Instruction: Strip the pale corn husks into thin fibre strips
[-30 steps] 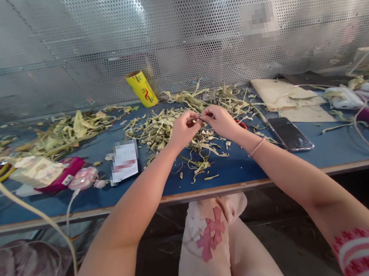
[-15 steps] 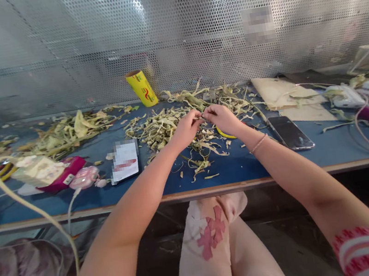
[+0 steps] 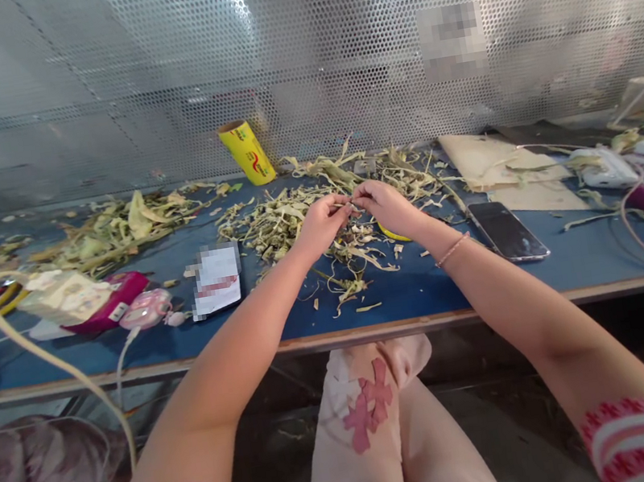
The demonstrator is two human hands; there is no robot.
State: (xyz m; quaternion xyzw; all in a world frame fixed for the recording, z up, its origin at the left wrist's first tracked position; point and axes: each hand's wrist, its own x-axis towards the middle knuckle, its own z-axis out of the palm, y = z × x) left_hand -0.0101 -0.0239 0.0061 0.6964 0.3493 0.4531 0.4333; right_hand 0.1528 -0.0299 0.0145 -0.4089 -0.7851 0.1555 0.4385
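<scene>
Over a heap of dried, curled plant pieces [image 3: 275, 220], my left hand [image 3: 324, 224] and my right hand [image 3: 380, 203] meet fingertip to fingertip. Both hands are closed in a pinch. Whatever lies between the fingers is too small to make out. Below and behind the right hand shows part of a yellow ring-shaped handle [image 3: 392, 231]. Longer pale green stalks and leaves [image 3: 341, 169] lie just beyond the fingers. Loose shreds [image 3: 351, 289] are scattered on the blue tabletop [image 3: 392, 299] in front of the hands.
A yellow tube [image 3: 249, 153] stands tilted near the perforated metal panel [image 3: 292, 50]. Left are a phone [image 3: 217, 282], a pink gadget [image 3: 146, 308], scissors-like red and yellow handles [image 3: 1, 301] and another leaf pile [image 3: 118, 228]. A dark phone [image 3: 507, 232] and brown paper [image 3: 492, 157] lie right.
My left hand has shifted very slightly left and its fingers have moved a little. The right hand has moved up slightly. The things on the table stay where they were.
</scene>
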